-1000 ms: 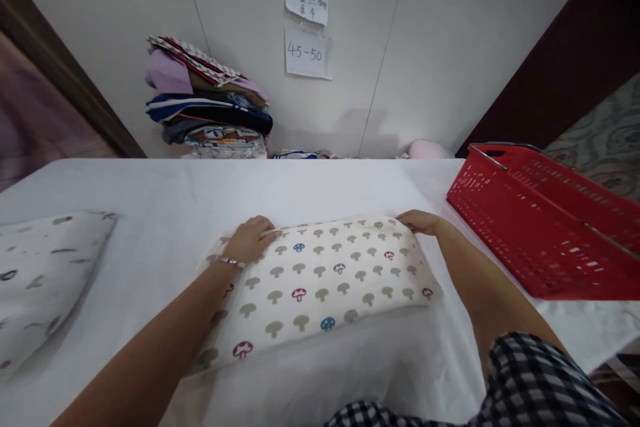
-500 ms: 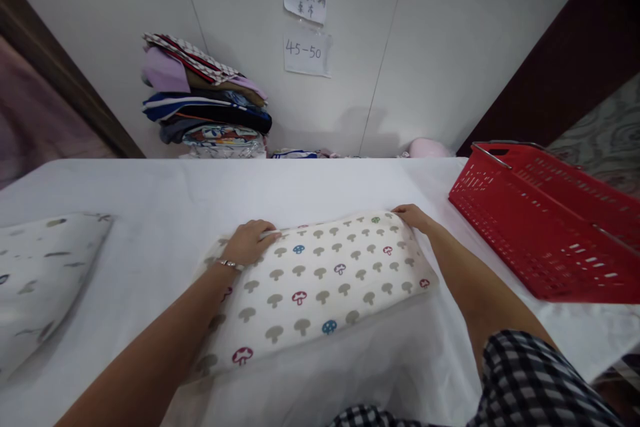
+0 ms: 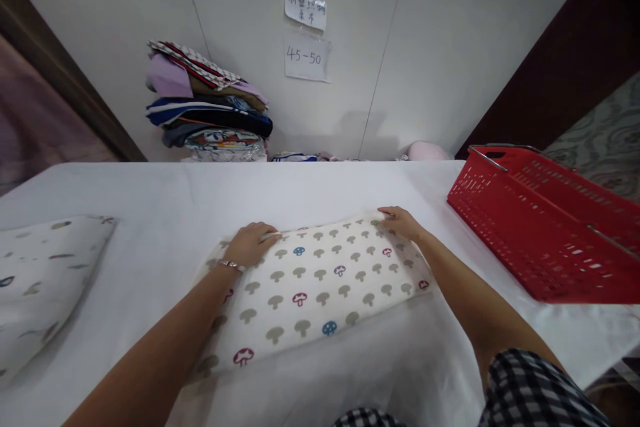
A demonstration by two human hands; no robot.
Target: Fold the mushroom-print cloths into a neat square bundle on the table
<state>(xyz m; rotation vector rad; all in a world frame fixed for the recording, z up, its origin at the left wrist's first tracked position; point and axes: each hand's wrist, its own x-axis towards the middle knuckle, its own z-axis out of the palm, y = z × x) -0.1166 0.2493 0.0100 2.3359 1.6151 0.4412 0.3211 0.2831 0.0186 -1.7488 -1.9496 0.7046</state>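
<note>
A white cloth (image 3: 320, 280) printed with grey, red and blue mushrooms lies folded into a rectangle in front of me. My left hand (image 3: 251, 244), with a bracelet at its wrist, grips the far edge left of the middle, thumb and fingers closed on it. Farther right along the same edge, my right hand (image 3: 401, 221) pinches the fabric near the far right corner. Its forearm passes over the cloth's right end. Part of the cloth's left end is covered by my left forearm.
A white-covered table (image 3: 165, 193) bears everything. At left lies another folded printed cloth (image 3: 50, 273). A red perforated basket (image 3: 540, 233) stands at right. Behind the table's far edge rise a stack of folded fabrics (image 3: 210, 100) and a wall with two paper signs (image 3: 306, 60).
My right hand has slid a little to the left along the cloth's far edge. My left hand keeps its place on the cloth.
</note>
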